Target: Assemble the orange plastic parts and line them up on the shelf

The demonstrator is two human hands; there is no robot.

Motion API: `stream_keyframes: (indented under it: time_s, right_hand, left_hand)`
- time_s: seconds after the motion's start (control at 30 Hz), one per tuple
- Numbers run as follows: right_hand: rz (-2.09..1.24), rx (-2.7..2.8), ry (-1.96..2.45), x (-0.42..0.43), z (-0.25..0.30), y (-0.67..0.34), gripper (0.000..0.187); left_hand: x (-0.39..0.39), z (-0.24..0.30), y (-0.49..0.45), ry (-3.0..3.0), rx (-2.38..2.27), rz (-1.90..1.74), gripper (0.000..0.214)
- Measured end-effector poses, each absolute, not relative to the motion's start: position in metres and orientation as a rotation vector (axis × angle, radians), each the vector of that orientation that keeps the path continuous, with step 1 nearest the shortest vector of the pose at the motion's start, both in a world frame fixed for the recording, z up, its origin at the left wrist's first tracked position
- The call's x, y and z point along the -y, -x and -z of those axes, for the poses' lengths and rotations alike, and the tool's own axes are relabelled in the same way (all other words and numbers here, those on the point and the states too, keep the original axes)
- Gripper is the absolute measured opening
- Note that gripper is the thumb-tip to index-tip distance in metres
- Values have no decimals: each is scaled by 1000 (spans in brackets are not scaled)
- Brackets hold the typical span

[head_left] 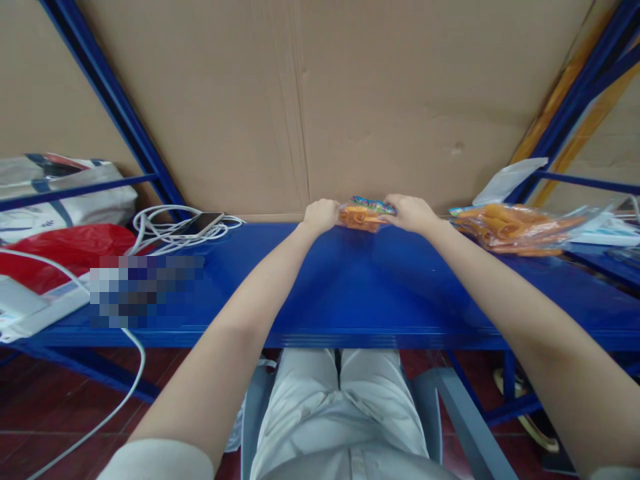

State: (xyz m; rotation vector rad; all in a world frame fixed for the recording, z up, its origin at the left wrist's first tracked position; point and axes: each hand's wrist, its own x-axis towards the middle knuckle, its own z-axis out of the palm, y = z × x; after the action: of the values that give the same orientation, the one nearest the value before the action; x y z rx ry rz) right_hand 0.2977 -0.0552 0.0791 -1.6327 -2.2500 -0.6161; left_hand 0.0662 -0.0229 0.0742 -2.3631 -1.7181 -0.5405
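Observation:
Near the back of the blue table (345, 287), against the cardboard, is a clear plastic packet (361, 218) with orange pieces inside and a colourful blue-green label at its top. My left hand (321, 215) is closed on the packet's left edge, its fingertips mostly hidden. On the other side, my right hand (411, 212) grips the packet's right end, thumb in front and fingers over the label. What exactly the orange pieces are is too small to make out. Both forearms reach straight forward across the table.
To the right lies a pile of similar orange packets (513, 227), with a white sheet (510, 179) behind. On the left are coiled white cables (155, 227), a phone (204, 223), a red plastic bag (75, 250) and a cloth bag (95, 197). Blue frame posts (115, 100) flank the cardboard (350, 100).

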Motion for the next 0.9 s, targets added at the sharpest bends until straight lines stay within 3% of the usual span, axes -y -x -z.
stream_keyframes:
  time_s: [0.33,0.53,0.67,0.8,0.9]
  right_hand:
    - [615,2091,1707,43,-67,-327,36]
    - [582,1849,1842,30,-81,-335,44]
    - [585,1780,1796,37,-95,-337,54]
    - [517,1627,1770,59,-121,-325,43]
    - [284,1561,1754,72,-142,-310,35]
  left_hand:
    - [15,-78,-80,2512,1877,768,38]
    - [6,-84,-100,2768,2050,1314,41]
    - [-3,-87,-100,2852,1881,1583,47]
    - [-7,-98,-95,2881,1749,1672,58]
    - [-7,-111,-93,2884,1749,1669,59]
